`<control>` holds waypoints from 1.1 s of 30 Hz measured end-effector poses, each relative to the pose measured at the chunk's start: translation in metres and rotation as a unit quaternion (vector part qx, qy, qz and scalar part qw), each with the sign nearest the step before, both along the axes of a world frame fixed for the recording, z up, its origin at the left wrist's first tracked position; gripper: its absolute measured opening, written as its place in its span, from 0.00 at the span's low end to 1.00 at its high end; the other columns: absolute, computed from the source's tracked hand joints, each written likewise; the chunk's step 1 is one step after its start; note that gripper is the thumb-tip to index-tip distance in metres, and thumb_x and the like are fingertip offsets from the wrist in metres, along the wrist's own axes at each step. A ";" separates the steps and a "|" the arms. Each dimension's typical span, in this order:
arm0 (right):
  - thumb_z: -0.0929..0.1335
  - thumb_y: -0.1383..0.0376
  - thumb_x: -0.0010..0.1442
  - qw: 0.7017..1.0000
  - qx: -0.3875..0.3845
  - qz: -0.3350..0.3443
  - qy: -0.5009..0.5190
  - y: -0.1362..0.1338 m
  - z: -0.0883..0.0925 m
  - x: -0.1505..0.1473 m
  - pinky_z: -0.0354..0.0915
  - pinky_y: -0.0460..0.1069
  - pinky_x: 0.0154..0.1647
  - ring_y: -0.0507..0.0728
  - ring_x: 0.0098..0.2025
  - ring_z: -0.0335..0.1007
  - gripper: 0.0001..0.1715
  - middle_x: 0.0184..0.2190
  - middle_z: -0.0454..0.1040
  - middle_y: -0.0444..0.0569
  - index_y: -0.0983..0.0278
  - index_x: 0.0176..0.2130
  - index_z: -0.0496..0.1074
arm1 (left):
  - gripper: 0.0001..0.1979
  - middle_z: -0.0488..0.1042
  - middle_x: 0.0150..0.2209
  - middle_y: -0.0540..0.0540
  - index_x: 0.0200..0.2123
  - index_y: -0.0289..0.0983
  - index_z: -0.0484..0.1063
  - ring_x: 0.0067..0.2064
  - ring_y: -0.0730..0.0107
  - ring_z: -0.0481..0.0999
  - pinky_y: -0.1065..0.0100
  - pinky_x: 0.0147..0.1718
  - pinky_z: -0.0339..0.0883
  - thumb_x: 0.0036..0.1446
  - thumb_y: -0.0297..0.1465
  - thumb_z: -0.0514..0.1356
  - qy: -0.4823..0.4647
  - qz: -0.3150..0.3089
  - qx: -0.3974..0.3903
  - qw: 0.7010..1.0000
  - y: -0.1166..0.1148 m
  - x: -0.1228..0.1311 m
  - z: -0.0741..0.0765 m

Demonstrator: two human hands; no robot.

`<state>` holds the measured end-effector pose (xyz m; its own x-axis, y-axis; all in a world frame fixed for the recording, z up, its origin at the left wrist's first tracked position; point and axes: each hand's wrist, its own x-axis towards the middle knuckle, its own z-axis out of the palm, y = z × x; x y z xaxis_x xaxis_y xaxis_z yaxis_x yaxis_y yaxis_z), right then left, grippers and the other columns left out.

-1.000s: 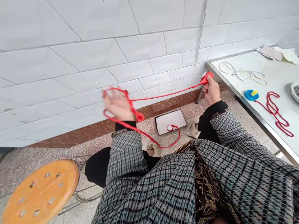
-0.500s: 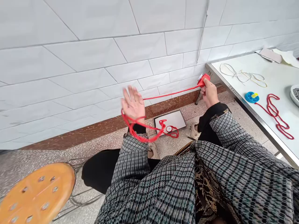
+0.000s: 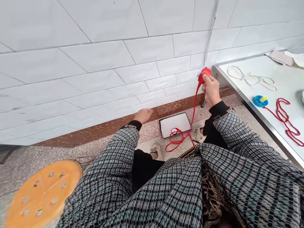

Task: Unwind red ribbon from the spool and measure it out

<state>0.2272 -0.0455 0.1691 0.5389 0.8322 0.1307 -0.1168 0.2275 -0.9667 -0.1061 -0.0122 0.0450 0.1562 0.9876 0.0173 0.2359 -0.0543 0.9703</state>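
My right hand (image 3: pixel 211 89) is raised near the table corner and grips a red spool (image 3: pixel 204 74) of cord. A red cord (image 3: pixel 193 107) hangs straight down from the spool to a loose pile (image 3: pixel 177 139) on the floor beside a white board (image 3: pixel 175 124). My left hand (image 3: pixel 145 115) is low and blurred, stretched out toward the floor left of the board; it holds nothing that I can see.
A steel table (image 3: pixel 247 99) at the right carries a blue spool (image 3: pixel 260 101), another red cord (image 3: pixel 285 118) and pale cords (image 3: pixel 251 77). An orange stool (image 3: pixel 42 191) stands at the lower left. A white tiled wall (image 3: pixel 106 57) is ahead.
The red cord has slipped off my left hand and dropped to the floor. My left hand has moved down and forward. The right hand has lifted the spool slightly.
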 end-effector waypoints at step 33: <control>0.72 0.69 0.64 0.978 -0.159 0.132 -0.013 0.061 -0.072 -0.107 0.44 0.44 0.19 0.46 0.19 0.47 0.14 0.17 0.59 0.36 0.64 0.26 0.70 | 0.04 0.70 0.25 0.52 0.29 0.35 0.77 0.27 0.77 0.65 0.72 0.31 0.61 0.54 0.27 0.69 -0.386 -0.003 -0.173 0.906 0.015 0.116 0.015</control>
<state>0.1205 0.0155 0.0969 0.2992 0.9428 -0.1472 -0.1056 -0.1206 -0.9871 0.0096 0.0026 0.0597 0.2347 0.9541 -0.1861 -0.5200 0.2850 0.8052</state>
